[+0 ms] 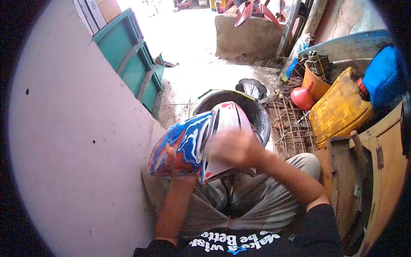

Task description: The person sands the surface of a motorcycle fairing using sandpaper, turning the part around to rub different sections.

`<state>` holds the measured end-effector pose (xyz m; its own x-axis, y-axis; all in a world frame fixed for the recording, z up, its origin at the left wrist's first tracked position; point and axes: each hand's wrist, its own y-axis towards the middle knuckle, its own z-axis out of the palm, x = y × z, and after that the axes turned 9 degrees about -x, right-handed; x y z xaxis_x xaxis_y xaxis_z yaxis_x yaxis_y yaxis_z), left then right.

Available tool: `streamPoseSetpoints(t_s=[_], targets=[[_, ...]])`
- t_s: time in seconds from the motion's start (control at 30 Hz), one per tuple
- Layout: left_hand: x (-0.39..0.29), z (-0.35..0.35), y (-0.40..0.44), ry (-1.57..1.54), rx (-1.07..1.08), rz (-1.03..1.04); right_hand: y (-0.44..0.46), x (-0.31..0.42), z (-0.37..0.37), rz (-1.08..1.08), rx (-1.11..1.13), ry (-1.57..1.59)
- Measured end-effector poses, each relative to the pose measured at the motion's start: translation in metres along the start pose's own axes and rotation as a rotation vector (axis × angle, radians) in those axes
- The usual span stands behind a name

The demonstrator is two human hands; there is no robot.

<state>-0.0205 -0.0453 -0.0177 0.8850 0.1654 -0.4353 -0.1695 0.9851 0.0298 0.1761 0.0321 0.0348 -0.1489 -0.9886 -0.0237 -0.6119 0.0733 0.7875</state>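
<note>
A glossy curved panel [188,137], shaped like a motorcycle fairing, is tilted above my lap. Its left part has blue, white and orange swirls; the right part is white with red patches and dark lines. My left hand [172,165] grips its lower left edge, thumb over the painted face and the other fingers hidden beneath. On the white part rests my right hand [235,147], curled and blurred by motion, so whatever its fingers may hold is hidden. Behind the panel stands a dark round basin [263,122], partly covered by it.
A white wall [77,150] rises close on my left, with a green panel [128,51] beyond. To the right are wire mesh [293,124], a red funnel [302,97], a yellow jerrycan [342,109] and a wooden cabinet [387,158]. A black scalloped dish [251,88] lies past the basin.
</note>
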Motion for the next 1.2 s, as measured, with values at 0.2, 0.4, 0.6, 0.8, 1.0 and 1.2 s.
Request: streamPoseSetpoints(t_s=[0.2, 0.4, 0.6, 0.8, 1.0, 1.2], targets=[[0.013, -0.029, 0.014, -0.006, 0.091, 0.022, -0.003, 0.029, 0.008, 0.024, -0.033, 0.008], [-0.008, -0.018, -0.003, 0.172, 0.08, -0.008, 0.005, -0.029, -0.011, 0.33, -0.051, -0.158], [0.01, -0.039, 0.001, -0.097, 0.057, -0.176, 0.017, 0.032, -0.002, -0.132, -0.018, 0.131], [0.011, -0.03, 0.009, -0.091, 0.056, -0.166, 0.003, -0.004, -0.017, 0.257, 0.043, -0.1], [-0.001, 0.002, -0.007, -0.058, -0.056, -0.127, 0.007, -0.009, -0.008, 0.2, -0.017, -0.056], [0.01, -0.035, 0.003, -0.104, 0.06, -0.162, 0.016, 0.033, -0.005, -0.072, 0.07, 0.163]])
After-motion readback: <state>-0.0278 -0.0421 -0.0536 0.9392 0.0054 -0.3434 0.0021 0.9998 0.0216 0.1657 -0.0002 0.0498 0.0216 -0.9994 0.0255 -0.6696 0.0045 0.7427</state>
